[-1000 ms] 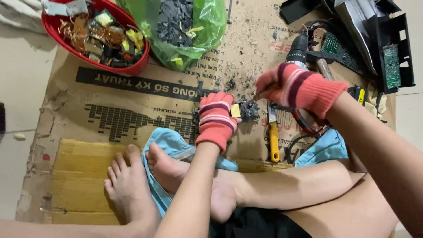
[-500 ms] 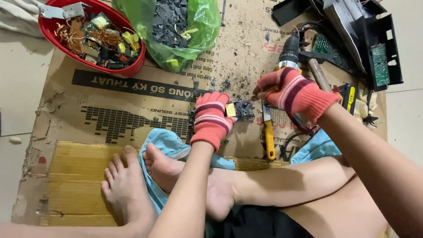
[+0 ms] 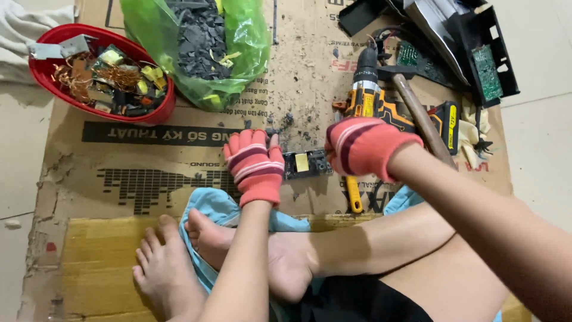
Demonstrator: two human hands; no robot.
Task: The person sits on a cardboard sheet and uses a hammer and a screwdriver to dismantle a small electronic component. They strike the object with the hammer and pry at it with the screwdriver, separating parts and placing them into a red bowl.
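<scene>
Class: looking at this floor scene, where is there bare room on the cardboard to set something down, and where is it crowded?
Free: cardboard between red bowl and feet. Crowded: upper right, with drill, hammer, circuit boards; both hands cover the small part.

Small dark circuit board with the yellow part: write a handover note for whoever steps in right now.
Left hand, in a red striped glove, presses on the small dark circuit board with a yellow part on the cardboard sheet.
Right hand, same glove, is closed at the board's right end; what it grips is hidden.
Stripped parts fill the red bowl; dark fragments fill the green plastic bag.
The board is still intact.
</scene>
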